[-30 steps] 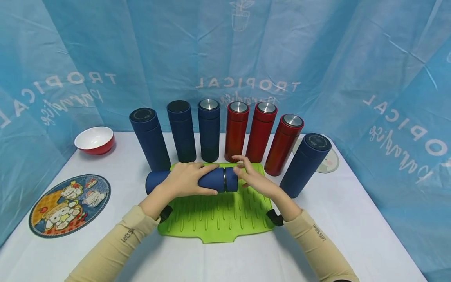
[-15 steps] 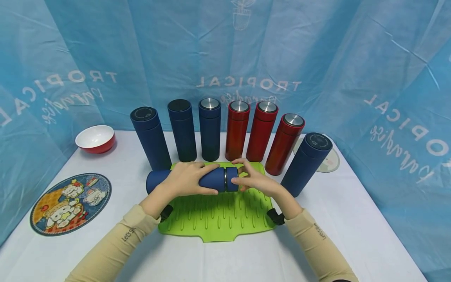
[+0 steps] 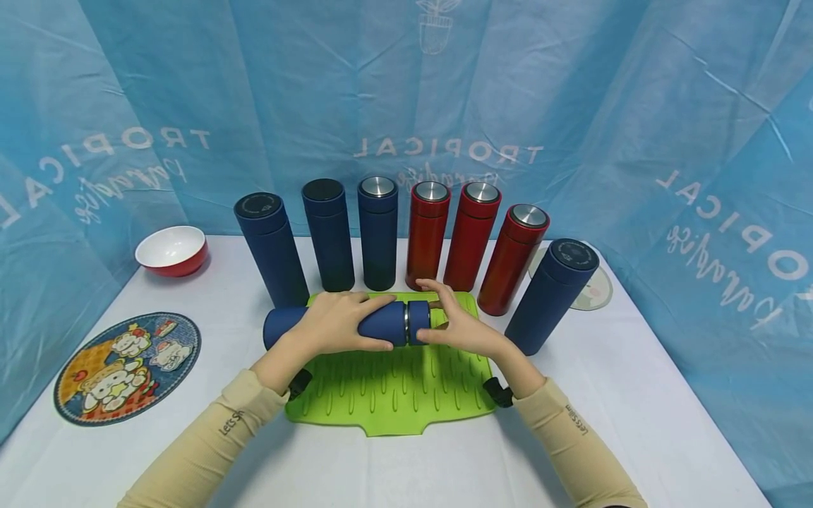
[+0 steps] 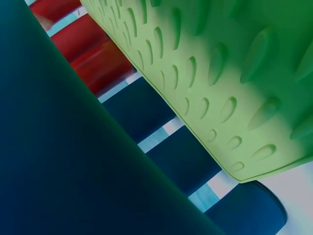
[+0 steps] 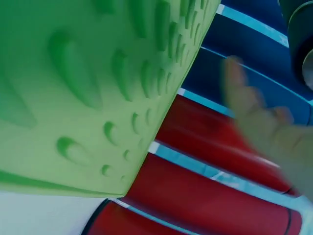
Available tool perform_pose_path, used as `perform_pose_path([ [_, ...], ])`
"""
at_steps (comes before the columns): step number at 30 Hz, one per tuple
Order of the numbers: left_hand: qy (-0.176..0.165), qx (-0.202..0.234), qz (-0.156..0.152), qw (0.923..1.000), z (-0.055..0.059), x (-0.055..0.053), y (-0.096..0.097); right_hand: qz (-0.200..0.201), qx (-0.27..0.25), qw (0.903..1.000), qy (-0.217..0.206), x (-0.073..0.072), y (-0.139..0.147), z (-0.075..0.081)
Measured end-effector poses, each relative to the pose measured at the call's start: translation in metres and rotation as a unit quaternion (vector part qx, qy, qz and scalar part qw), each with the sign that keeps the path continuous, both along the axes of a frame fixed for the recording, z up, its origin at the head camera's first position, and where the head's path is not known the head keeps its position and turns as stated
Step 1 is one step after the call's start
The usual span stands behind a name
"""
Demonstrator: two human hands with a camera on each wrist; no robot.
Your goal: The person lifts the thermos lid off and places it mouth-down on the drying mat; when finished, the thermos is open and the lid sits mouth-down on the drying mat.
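A blue thermos flask (image 3: pixel 381 323) lies on its side over a green ribbed mat (image 3: pixel 394 395), its lid (image 3: pixel 419 322) pointing right. My left hand (image 3: pixel 336 321) grips the flask's body from above, thumb in front. At the lid end, my right hand (image 3: pixel 466 324) is spread, with the thumb right at the lid's lower edge and the index finger raised. In the right wrist view the blurred fingers (image 5: pixel 244 100) stand apart from the lid's steel end. The flask's dark side (image 4: pixel 98 156) fills the lower left of the left wrist view.
Behind the mat stand several blue flasks (image 3: pixel 380 240) and three red flasks (image 3: pixel 470 240). Another blue flask (image 3: pixel 549 300) stands at the right, in front of a round pale mat (image 3: pixel 593 293). A red and white bowl (image 3: pixel 171 250) and a round cartoon mat (image 3: pixel 127 370) lie left.
My right hand's thumb and fingers closed in on the lid half a second ago; the index finger has since lifted and the fingers have spread. The left hand and flask hold still.
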State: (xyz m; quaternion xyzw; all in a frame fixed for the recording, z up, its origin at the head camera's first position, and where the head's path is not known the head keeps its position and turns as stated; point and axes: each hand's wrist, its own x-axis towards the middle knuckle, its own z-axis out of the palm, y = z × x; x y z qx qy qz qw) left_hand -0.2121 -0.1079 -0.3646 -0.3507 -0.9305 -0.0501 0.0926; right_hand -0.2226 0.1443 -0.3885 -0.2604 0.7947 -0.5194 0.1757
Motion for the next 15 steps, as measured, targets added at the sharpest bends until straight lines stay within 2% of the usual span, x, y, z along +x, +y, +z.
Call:
perform_pose_path([
  [4, 0.002, 0.0, 0.002, 1.0, 0.0, -0.0002, 0.0002, -0.046, 0.024, 0.9939, -0.097, -0.0014, -0.0018, 0.0027],
  [8, 0.011, -0.004, 0.001, 0.9999, -0.0005, 0.0003, 0.0003, -0.046, 0.038, 0.9843, -0.166, -0.0048, -0.0035, 0.0012],
  [11, 0.016, -0.006, -0.004, 0.9998, -0.0007, 0.0012, 0.0005, -0.037, 0.034, 0.9822, -0.181, -0.0054, -0.0034, -0.0006],
  [15, 0.022, -0.007, -0.009, 0.9997, 0.0, 0.0012, 0.0009, -0.035, 0.02, 0.9835, -0.176, -0.0035, -0.001, 0.0002],
])
